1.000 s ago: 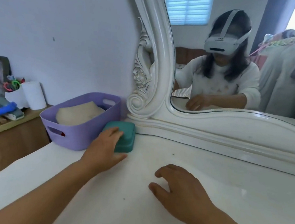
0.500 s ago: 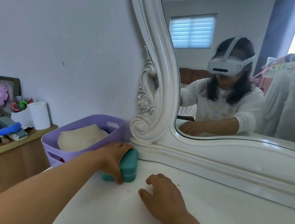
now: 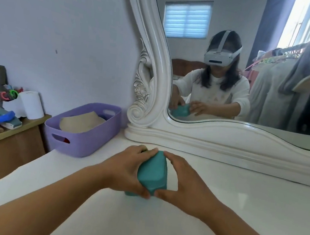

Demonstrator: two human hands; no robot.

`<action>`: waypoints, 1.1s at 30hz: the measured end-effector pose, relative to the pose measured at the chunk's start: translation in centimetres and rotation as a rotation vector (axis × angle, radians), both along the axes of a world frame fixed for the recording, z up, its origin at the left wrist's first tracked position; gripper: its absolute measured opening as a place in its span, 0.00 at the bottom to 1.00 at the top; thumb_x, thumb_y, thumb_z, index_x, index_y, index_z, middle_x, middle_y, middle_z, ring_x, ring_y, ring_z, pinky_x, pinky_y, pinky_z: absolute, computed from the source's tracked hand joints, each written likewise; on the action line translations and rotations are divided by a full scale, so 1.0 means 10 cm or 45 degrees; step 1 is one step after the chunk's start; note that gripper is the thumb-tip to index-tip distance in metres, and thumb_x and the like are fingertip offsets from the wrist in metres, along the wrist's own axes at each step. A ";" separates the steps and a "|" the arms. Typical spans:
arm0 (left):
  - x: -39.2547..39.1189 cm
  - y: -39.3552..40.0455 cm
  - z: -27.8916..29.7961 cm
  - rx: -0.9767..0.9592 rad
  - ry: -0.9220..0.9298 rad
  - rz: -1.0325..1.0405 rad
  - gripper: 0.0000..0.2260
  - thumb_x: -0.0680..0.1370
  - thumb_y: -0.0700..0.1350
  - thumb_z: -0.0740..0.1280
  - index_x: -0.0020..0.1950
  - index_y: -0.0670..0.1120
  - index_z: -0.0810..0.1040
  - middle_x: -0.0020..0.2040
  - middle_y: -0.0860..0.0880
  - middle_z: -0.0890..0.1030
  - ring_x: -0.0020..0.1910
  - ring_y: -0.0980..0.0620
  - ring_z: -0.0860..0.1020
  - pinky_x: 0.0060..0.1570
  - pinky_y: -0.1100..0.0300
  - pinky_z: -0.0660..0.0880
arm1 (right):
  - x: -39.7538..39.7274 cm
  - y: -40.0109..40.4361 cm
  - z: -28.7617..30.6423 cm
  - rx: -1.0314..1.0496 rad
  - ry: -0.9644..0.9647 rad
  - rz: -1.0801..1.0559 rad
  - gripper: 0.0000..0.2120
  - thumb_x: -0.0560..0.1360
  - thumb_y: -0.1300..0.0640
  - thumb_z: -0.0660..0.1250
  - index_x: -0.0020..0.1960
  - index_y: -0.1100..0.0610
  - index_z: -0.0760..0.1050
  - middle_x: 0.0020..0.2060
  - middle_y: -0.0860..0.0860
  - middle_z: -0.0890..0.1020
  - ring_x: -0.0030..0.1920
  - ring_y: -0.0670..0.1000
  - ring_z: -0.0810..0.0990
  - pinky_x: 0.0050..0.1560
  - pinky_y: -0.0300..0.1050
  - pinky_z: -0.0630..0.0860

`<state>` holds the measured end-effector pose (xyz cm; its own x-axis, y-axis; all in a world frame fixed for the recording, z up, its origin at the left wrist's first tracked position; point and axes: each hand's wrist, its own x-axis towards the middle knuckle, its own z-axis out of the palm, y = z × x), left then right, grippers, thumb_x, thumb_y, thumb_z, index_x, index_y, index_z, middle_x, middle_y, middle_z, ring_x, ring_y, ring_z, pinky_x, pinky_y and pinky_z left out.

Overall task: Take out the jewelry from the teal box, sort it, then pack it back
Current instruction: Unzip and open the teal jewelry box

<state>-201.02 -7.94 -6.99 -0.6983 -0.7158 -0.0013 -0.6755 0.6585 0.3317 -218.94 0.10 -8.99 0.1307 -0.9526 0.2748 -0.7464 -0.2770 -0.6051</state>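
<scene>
The teal box (image 3: 152, 172) is closed and tilted on its edge over the white dresser top (image 3: 236, 215), in the middle of the view. My left hand (image 3: 126, 169) grips its left side, thumb at the near corner and fingers over the far end. My right hand (image 3: 184, 187) holds the right side, thumb and fingers pinching the near and far ends. No jewelry shows; the box's inside is hidden.
A purple basket (image 3: 86, 142) with a beige cloth inside stands at the dresser's back left corner. A white ornate mirror (image 3: 153, 90) runs along the back and reflects a person. A lower wooden shelf (image 3: 7, 132) with clutter and a paper roll is at the left.
The box has come away from the basket toward me and the dresser's middle. My right hand, flat on the dresser before, now holds the box too. The box has tipped up on its edge.
</scene>
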 end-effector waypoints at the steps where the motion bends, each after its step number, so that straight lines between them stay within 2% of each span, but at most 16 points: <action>1: -0.05 0.15 0.01 0.005 -0.004 -0.047 0.48 0.61 0.61 0.75 0.73 0.59 0.50 0.64 0.57 0.63 0.61 0.56 0.64 0.64 0.59 0.68 | -0.07 0.15 -0.01 0.007 -0.007 0.006 0.42 0.64 0.42 0.74 0.70 0.40 0.54 0.67 0.34 0.63 0.64 0.33 0.62 0.60 0.27 0.60; 3: -0.17 0.44 0.01 -0.003 0.000 -0.126 0.48 0.61 0.61 0.75 0.73 0.58 0.51 0.64 0.57 0.63 0.60 0.57 0.63 0.63 0.60 0.68 | -0.21 0.47 -0.05 0.055 -0.045 0.001 0.42 0.62 0.41 0.74 0.70 0.39 0.55 0.66 0.31 0.63 0.64 0.30 0.62 0.61 0.27 0.61; 5: -0.29 0.73 -0.04 0.001 0.014 -0.179 0.48 0.61 0.62 0.74 0.73 0.57 0.51 0.65 0.58 0.63 0.61 0.58 0.63 0.64 0.59 0.67 | -0.35 0.80 -0.10 0.104 -0.113 -0.022 0.43 0.61 0.41 0.75 0.69 0.37 0.56 0.65 0.30 0.64 0.65 0.31 0.63 0.65 0.30 0.63; 9: -0.62 1.21 -0.20 0.042 0.061 -0.253 0.49 0.61 0.62 0.74 0.74 0.55 0.50 0.67 0.57 0.61 0.65 0.58 0.60 0.67 0.58 0.64 | -0.58 1.40 -0.20 0.198 -0.266 -0.077 0.40 0.61 0.48 0.77 0.65 0.34 0.59 0.61 0.25 0.67 0.64 0.30 0.65 0.65 0.32 0.64; 12: -0.84 1.50 -0.29 0.020 0.108 -0.299 0.46 0.63 0.60 0.74 0.74 0.54 0.53 0.68 0.56 0.61 0.66 0.58 0.58 0.68 0.58 0.62 | -0.74 1.73 -0.29 0.222 -0.328 -0.134 0.41 0.60 0.50 0.77 0.67 0.38 0.60 0.63 0.28 0.69 0.66 0.32 0.66 0.66 0.35 0.66; 15: -1.00 1.68 -0.36 0.016 0.185 -0.315 0.43 0.63 0.59 0.74 0.73 0.55 0.56 0.69 0.56 0.59 0.67 0.58 0.57 0.69 0.60 0.58 | -0.87 1.95 -0.38 0.219 -0.416 -0.204 0.42 0.59 0.52 0.78 0.67 0.39 0.61 0.62 0.30 0.71 0.65 0.33 0.68 0.64 0.31 0.68; 17: -1.07 1.74 -0.42 0.053 0.239 -0.314 0.43 0.63 0.59 0.75 0.73 0.56 0.57 0.71 0.57 0.57 0.69 0.60 0.54 0.68 0.65 0.54 | -0.92 2.04 -0.43 0.216 -0.454 -0.240 0.43 0.58 0.52 0.78 0.67 0.38 0.61 0.62 0.31 0.71 0.64 0.35 0.69 0.63 0.33 0.69; 19: -1.07 1.72 -0.47 0.121 0.277 -0.306 0.43 0.62 0.60 0.75 0.72 0.59 0.58 0.72 0.60 0.55 0.71 0.62 0.52 0.70 0.64 0.52 | -0.95 2.06 -0.47 0.222 -0.438 -0.275 0.45 0.57 0.50 0.78 0.68 0.37 0.59 0.63 0.32 0.70 0.64 0.36 0.70 0.63 0.35 0.71; 22: -0.99 1.66 -0.53 0.350 0.399 -0.247 0.43 0.59 0.62 0.75 0.70 0.65 0.58 0.72 0.67 0.50 0.71 0.66 0.50 0.70 0.64 0.56 | -0.99 2.06 -0.41 0.322 -0.484 -0.248 0.48 0.56 0.46 0.77 0.68 0.32 0.55 0.62 0.31 0.68 0.59 0.33 0.72 0.58 0.33 0.73; 24: -0.92 1.63 -0.57 0.443 0.451 -0.215 0.44 0.57 0.61 0.75 0.68 0.68 0.55 0.72 0.67 0.50 0.70 0.68 0.53 0.68 0.66 0.58 | -0.99 2.00 -0.32 0.362 -0.626 -0.240 0.40 0.60 0.38 0.72 0.68 0.33 0.56 0.61 0.33 0.70 0.55 0.33 0.74 0.53 0.30 0.73; 26: -0.90 1.62 -0.61 0.459 0.455 -0.222 0.46 0.58 0.57 0.78 0.68 0.68 0.54 0.70 0.66 0.56 0.67 0.70 0.58 0.66 0.69 0.60 | -1.00 1.88 -0.25 0.341 -0.707 -0.290 0.28 0.69 0.31 0.59 0.67 0.37 0.63 0.59 0.35 0.73 0.55 0.34 0.75 0.53 0.30 0.72; 28: -0.89 1.61 -0.63 0.463 0.448 -0.233 0.47 0.59 0.53 0.79 0.69 0.66 0.55 0.67 0.68 0.60 0.64 0.73 0.60 0.63 0.73 0.61 | -1.00 1.74 -0.21 0.354 -0.681 -0.308 0.25 0.69 0.32 0.52 0.61 0.40 0.71 0.56 0.35 0.77 0.54 0.33 0.75 0.55 0.31 0.70; 30: -0.88 1.57 -0.62 0.485 0.442 -0.253 0.46 0.59 0.52 0.79 0.69 0.66 0.56 0.67 0.69 0.61 0.64 0.72 0.61 0.62 0.73 0.62 | -0.98 1.64 -0.20 0.391 -0.696 -0.270 0.22 0.72 0.35 0.52 0.55 0.43 0.77 0.52 0.39 0.81 0.52 0.36 0.78 0.56 0.35 0.71; 33: -0.83 1.49 -0.60 0.565 0.419 -0.292 0.45 0.60 0.50 0.79 0.69 0.68 0.57 0.66 0.71 0.62 0.65 0.72 0.62 0.63 0.72 0.63 | -1.01 1.60 -0.23 0.391 -0.732 -0.254 0.18 0.79 0.47 0.51 0.51 0.49 0.80 0.49 0.45 0.83 0.53 0.45 0.80 0.59 0.44 0.74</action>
<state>-209.36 6.94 -12.95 -0.8493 -0.5273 -0.0233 -0.3478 0.5258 0.7763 -229.07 16.06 -11.27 -0.1411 -0.9892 -0.0386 -0.3017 0.0801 -0.9500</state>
